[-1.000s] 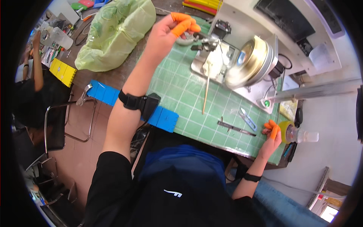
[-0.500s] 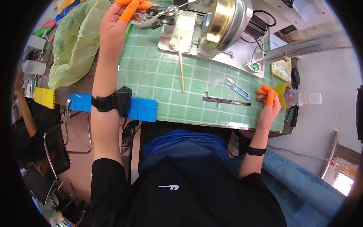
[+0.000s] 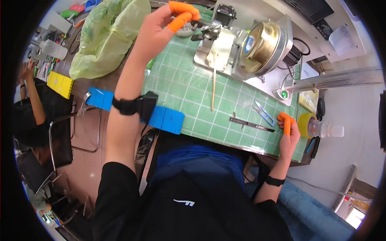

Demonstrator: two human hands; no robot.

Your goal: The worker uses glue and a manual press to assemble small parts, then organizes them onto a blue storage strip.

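My left hand [image 3: 161, 30], with orange finger cots on its fingers, hangs over the far part of the table. Its fingertips are pinched together; I cannot make out anything between them. Partly behind them is a dish [image 3: 185, 31] of small shiny pieces. My right hand [image 3: 290, 132], also with orange cots, lies by the right table edge with its fingers curled in; what they hold, if anything, is hidden. Beside it are blue-handled thread snips [image 3: 264, 113] and a dark narrow metal strip [image 3: 253, 124].
A machine with a round brass-coloured drum [image 3: 261, 46] stands at the back. A thin wooden stick [image 3: 213, 88] points from it toward me. Yellow tape [image 3: 306, 125] lies at right, a green plastic bag [image 3: 106, 44] at left. Blue strips [image 3: 167, 119] line the front edge. Another person's arm [image 3: 35, 102] is far left.
The whole view has shifted, so the table sits further right and lower. My left hand has moved a little right toward the machine, over the dish. My right hand stays by the table edge.
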